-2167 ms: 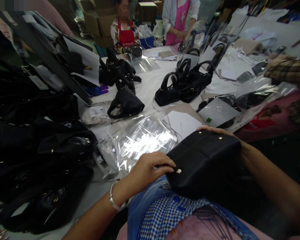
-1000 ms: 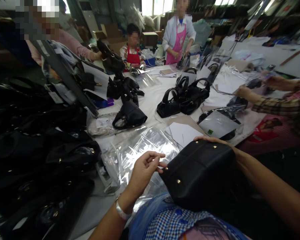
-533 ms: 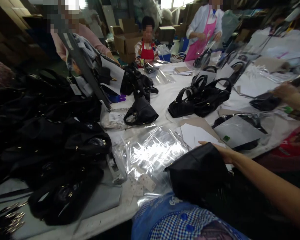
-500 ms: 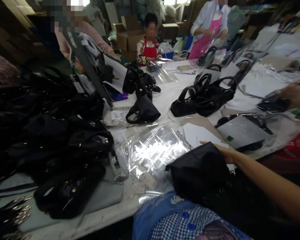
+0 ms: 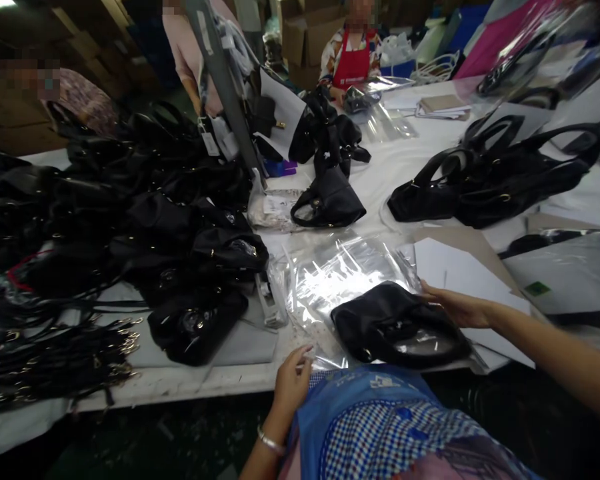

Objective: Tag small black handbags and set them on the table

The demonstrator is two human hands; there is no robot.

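Note:
A black handbag (image 5: 365, 317) lies at the table's front edge, against the blue apron, its handle toward me and clear plastic showing in its opening. My right hand (image 5: 455, 307) grips its right far side; some fingertips are hidden behind the bag. Left of the bag, over the table edge, is my left hand (image 5: 293, 380), fingers loosely bent and apart, with no object visible in it. Clear plastic bags (image 5: 325, 267) lie flat and shiny just beyond the handbag. White paper sheets (image 5: 445, 267) rest on brown card beside my right hand.
Black handbags (image 5: 180, 220) are heaped on the left, with straps with gold clasps (image 5: 125, 347) in front. More handbags (image 5: 510, 177) stand at right. A grey post (image 5: 225, 87) rises from the table. Co-workers are beyond, one in a red apron (image 5: 354, 60).
The handbag has gone from tilted up to lying down, its handle side now showing. My left hand has come into view. The view has swung left.

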